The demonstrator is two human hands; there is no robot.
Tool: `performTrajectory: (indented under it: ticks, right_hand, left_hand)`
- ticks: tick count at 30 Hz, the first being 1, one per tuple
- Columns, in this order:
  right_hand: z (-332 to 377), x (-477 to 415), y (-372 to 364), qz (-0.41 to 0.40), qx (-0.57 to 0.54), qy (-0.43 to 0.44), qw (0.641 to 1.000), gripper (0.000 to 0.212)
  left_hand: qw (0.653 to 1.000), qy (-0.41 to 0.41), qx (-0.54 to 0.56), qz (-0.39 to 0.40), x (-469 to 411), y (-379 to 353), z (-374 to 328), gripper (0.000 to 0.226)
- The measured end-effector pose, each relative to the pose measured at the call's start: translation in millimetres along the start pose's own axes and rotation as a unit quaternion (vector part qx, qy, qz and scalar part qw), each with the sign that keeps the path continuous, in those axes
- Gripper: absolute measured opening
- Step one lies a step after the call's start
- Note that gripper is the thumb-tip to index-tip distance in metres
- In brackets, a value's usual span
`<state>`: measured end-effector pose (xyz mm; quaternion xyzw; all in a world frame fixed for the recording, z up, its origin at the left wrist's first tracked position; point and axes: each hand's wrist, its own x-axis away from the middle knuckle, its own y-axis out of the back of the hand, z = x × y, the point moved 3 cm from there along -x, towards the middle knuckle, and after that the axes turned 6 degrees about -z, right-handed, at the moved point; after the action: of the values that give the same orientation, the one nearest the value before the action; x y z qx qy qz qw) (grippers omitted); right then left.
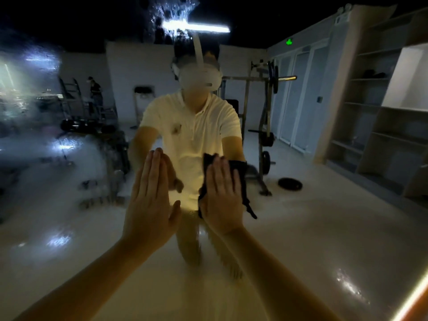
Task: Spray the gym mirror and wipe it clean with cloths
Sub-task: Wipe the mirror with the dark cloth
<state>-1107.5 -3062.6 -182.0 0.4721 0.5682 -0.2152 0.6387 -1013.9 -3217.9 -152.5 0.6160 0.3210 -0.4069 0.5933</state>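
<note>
Right hand (221, 198) presses a dark cloth (240, 177) flat on the mirror (324, 216), fingers straight over it, likely for full wiping contact. Left hand (150, 202) lies flat on the glass beside it, fingers straight, holding nothing, probably bracing. Spray film (46, 140) covers the mirror's left part.
</note>
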Motion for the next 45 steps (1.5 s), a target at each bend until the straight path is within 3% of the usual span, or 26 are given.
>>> performTrajectory:
  ticks: [5,8,11,14,19,22,28,33,35,37,40,45]
  right_hand:
    - [36.0,7.7,-8.9,0.005,-0.043,0.169,0.985,0.068]
    - [1.8,18.5,-1.9,-0.021,-0.030,0.176,0.984,0.059]
    - [-61.0,43.3,13.9,0.014,0.010,0.101,0.995,0.076]
    - [-125.4,68.9,30.9,0.019,0.026,-0.035,0.999,0.074]
    - [-198.4,117.1,43.8,-0.005,0.020,-0.284,0.959,0.074]
    - [-189.1,128.4,36.9,-0.002,-0.005,-0.341,0.940,0.076]
    - [-85.3,127.5,5.1,-0.008,-0.043,-0.208,0.977,0.072]
    - [-9.8,106.0,-11.9,0.026,-0.097,0.005,0.995,0.053]
    - [-1.4,102.4,-12.6,0.024,-0.095,0.061,0.993,0.049]
    - [-17.0,105.5,-10.0,0.033,-0.065,0.089,0.993,0.060]
    - [-63.0,125.3,1.2,0.064,-0.041,0.015,0.997,0.082]
    - [-133.5,158.8,25.4,0.026,-0.054,-0.262,0.963,0.081]
  left_hand:
    - [0.999,0.012,-0.034,-0.014,26.5,-2.0,4.9,0.086]
    - [1.000,0.000,-0.029,-0.002,31.1,-12.5,-1.9,0.089]
    - [1.000,0.000,-0.020,-0.006,30.2,-27.1,-13.0,0.102]
    - [0.998,0.017,-0.064,0.003,29.6,-41.1,-19.1,0.120]
    - [0.994,0.023,-0.103,0.014,32.2,-49.0,-14.6,0.131]
    - [0.993,0.016,-0.113,0.013,32.4,-48.3,-14.3,0.132]
    - [0.993,-0.002,-0.119,0.026,32.7,-45.5,-10.3,0.131]
    - [0.991,-0.034,-0.124,0.034,35.0,-43.1,-6.4,0.130]
    - [0.991,-0.039,-0.123,0.035,34.9,-40.9,-5.3,0.129]
    - [0.991,-0.038,-0.120,0.039,34.0,-40.4,-3.3,0.128]
    - [0.992,-0.033,-0.112,0.038,34.8,-41.0,-2.9,0.127]
    - [0.991,-0.043,-0.120,0.038,38.0,-44.0,-1.9,0.128]
